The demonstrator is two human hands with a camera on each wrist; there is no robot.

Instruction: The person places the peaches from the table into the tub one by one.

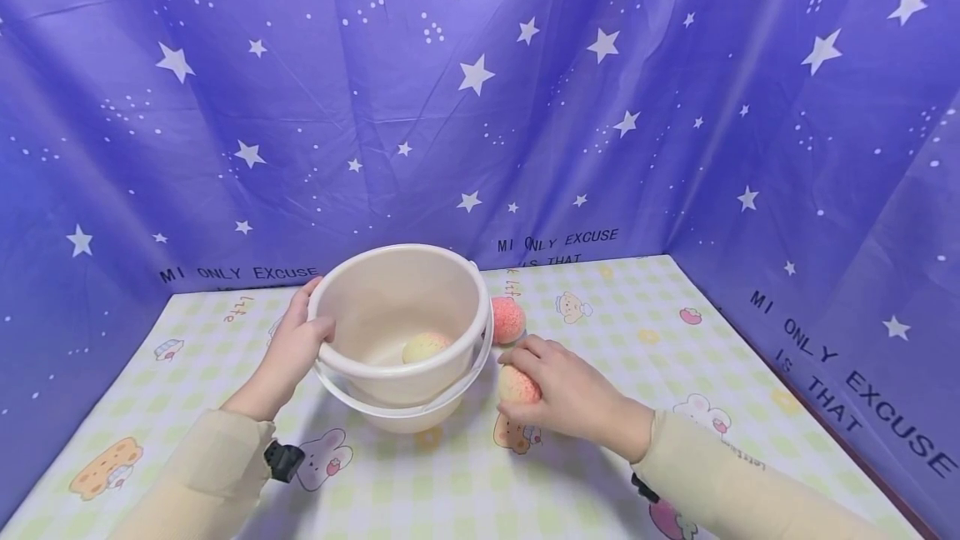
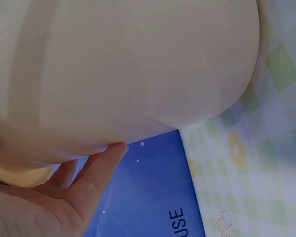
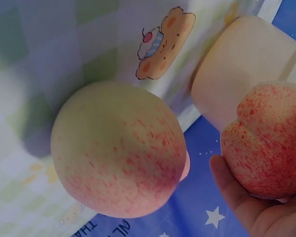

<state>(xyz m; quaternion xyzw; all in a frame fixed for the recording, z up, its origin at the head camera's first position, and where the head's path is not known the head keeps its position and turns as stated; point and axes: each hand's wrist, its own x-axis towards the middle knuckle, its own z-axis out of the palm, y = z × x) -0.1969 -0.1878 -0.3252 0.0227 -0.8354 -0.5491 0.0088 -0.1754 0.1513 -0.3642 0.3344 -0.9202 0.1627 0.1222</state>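
My left hand (image 1: 296,348) grips the left rim of a cream bucket (image 1: 390,390), its thumb over the edge. In the left wrist view, fingers (image 2: 101,170) press against the bucket's outer wall. A pale yellow peach (image 1: 426,347) lies inside, partly hidden by the near rim. Right of the bucket, my right hand (image 1: 573,390) holds a yellow and red peach (image 1: 519,386), seen more redly speckled as the held peach (image 3: 271,143) in the right wrist view. That view also has a yellow-green peach (image 3: 118,148) near the cloth. A pink-red peach (image 1: 507,321) sits behind the bucket's right side.
A checked cloth (image 1: 225,373) with cartoon prints covers the table. Purple star-patterned curtains (image 1: 405,90) rise along its back and sides. The bucket's white handle (image 1: 405,412) hangs down across its near side.
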